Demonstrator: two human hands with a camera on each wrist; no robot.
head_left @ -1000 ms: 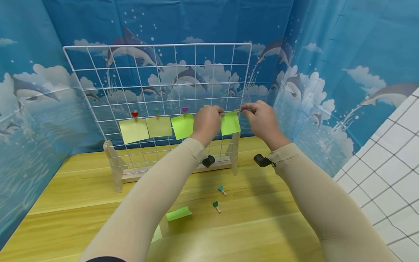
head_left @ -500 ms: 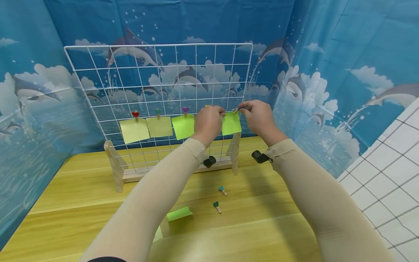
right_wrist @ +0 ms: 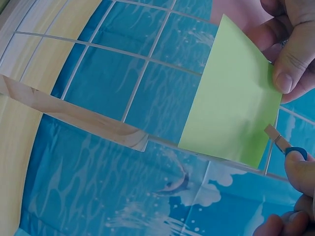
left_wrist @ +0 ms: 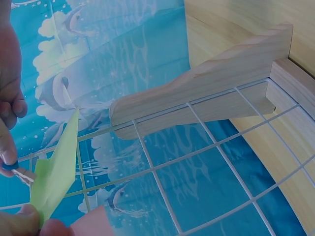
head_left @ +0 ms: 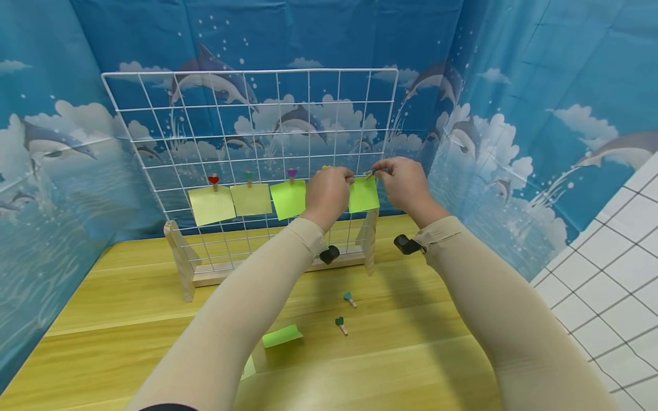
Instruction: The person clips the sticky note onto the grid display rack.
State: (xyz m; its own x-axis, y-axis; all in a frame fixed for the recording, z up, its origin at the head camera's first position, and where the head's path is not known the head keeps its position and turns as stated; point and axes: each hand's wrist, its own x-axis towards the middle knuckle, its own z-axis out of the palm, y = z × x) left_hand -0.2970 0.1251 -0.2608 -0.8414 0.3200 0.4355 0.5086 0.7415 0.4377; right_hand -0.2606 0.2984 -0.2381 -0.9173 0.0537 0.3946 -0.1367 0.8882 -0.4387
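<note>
In the head view my left hand [head_left: 328, 195] is at the white wire grid [head_left: 293, 129], pinching the upper left of a bright green sticky note [head_left: 364, 197]. Thumb and fingers grip the note's edge in the right wrist view. My right hand [head_left: 408, 185] pinches a small wooden clothespin [right_wrist: 278, 138] with a dark blue decoration. Its tip meets the note's top edge beside a grid wire; whether it clamps both cannot be told. Further left hang a pale yellow note [head_left: 211, 205], a duller yellow note [head_left: 251, 199] and a green note [head_left: 288, 198], each under a heart clothespin.
Wooden feet [head_left: 180, 260] hold the grid upright on the wood-grain table [head_left: 118, 319]. A teal heart clothespin [head_left: 349, 299] and a dark green one [head_left: 341, 325] lie in front. Nearer, a green note [head_left: 283, 335] is partly behind my left forearm. A dolphin curtain [head_left: 514, 114] surrounds the table.
My right hand has shifted slightly left, bringing the clothespin further over the note's top edge. The left hand keeps its pinch on the note almost unmoved.
</note>
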